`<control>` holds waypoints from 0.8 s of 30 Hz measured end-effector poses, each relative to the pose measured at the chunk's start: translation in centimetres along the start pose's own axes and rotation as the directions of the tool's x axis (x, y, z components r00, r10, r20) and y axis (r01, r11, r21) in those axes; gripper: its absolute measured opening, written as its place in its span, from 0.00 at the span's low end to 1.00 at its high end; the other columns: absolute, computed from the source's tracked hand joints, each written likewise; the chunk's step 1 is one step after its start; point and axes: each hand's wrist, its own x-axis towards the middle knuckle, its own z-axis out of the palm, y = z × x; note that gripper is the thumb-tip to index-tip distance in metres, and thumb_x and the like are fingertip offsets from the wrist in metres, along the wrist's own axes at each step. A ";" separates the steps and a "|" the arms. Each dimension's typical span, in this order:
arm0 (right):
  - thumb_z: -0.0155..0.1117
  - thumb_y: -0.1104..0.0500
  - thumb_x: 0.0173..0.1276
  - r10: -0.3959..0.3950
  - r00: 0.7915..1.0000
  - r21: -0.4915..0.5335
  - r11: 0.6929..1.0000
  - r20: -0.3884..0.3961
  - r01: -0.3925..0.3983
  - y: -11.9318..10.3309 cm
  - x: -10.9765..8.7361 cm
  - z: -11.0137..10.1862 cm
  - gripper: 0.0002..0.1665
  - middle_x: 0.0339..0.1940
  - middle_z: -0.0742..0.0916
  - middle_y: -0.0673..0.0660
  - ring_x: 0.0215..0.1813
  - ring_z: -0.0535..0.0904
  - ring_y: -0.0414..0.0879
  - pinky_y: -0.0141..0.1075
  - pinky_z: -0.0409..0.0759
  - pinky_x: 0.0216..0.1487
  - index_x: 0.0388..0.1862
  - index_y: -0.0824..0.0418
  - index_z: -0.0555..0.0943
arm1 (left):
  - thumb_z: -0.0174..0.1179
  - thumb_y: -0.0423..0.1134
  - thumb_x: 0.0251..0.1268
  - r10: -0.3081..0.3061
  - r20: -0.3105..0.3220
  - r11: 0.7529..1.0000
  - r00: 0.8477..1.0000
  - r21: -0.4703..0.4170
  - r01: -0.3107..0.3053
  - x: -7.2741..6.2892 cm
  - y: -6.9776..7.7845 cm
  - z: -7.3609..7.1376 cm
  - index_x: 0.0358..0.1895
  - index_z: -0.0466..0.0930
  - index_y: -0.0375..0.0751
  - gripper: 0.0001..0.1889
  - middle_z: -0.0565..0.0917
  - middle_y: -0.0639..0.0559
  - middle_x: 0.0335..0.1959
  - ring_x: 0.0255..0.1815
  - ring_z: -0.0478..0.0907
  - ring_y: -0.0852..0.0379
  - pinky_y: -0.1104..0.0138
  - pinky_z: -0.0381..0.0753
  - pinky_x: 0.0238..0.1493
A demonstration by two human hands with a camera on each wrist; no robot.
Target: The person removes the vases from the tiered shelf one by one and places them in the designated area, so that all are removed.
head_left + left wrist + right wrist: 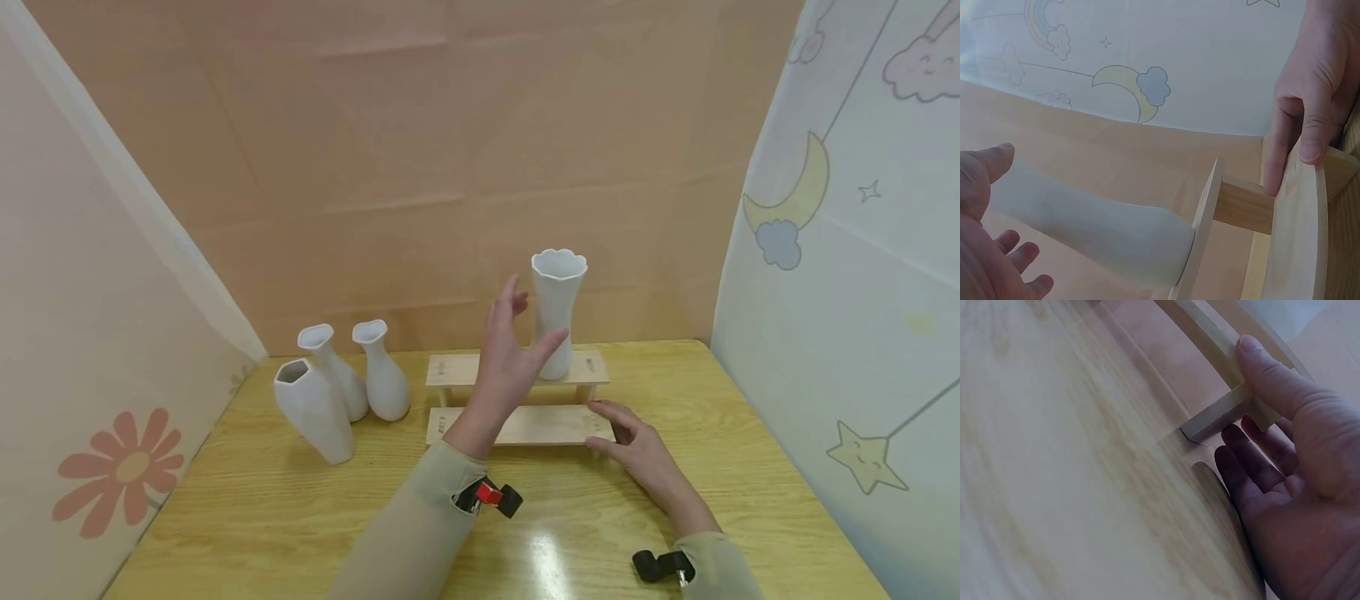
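A tall white vase (557, 296) with a scalloped rim stands upright on the upper board of a two-step wooden shelf (551, 423). My left hand (504, 362) is beside the vase on its left, fingers spread and thumb out; in the left wrist view a strip of thumb overlaps the vase (1110, 231), and contact there is unclear. At the shelf's right end, my right hand (641, 454) grips the lower board. The right wrist view puts its thumb over the board (1210, 344), with the other fingers curled below near the leg.
Left of the shelf, three more white vases are grouped: a faceted one (318, 417) in front, a flared one (341, 375) behind it, and a rounded one (387, 383) beside them. The wooden table (247, 533) meets hanging cloth walls at the back and both sides.
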 end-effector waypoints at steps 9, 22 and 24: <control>0.77 0.47 0.77 0.005 1.000 0.000 1.000 -0.001 -0.005 -0.2 -0.2 -0.1 0.42 0.89 0.65 0.60 0.90 0.52 0.62 0.12 0.58 0.68 0.84 0.55 0.74 | 0.78 0.42 0.71 -0.076 0.007 0.996 0.997 -0.044 0.076 1.1 -0.7 1.4 0.90 0.55 0.50 0.51 0.76 0.48 0.78 0.79 0.72 0.50 0.40 0.73 0.76; 0.77 0.47 0.77 0.005 1.000 0.015 1.000 0.005 -0.005 -0.2 -0.1 0.0 0.43 0.89 0.65 0.60 0.91 0.50 0.62 0.12 0.58 0.68 0.85 0.56 0.73 | 0.78 0.41 0.72 -0.074 -0.012 0.993 0.997 -0.091 0.073 2.0 -0.9 2.3 0.89 0.58 0.56 0.48 0.81 0.53 0.70 0.73 0.77 0.53 0.40 0.72 0.75; 0.77 0.46 0.77 0.006 1.000 0.013 1.000 0.005 -0.006 -0.2 -0.1 0.0 0.43 0.89 0.65 0.60 0.91 0.50 0.62 0.12 0.58 0.67 0.85 0.56 0.73 | 0.78 0.41 0.72 -0.084 -0.012 0.993 0.996 -0.085 0.083 2.0 -0.9 2.4 0.89 0.59 0.56 0.48 0.81 0.53 0.70 0.73 0.78 0.53 0.40 0.73 0.75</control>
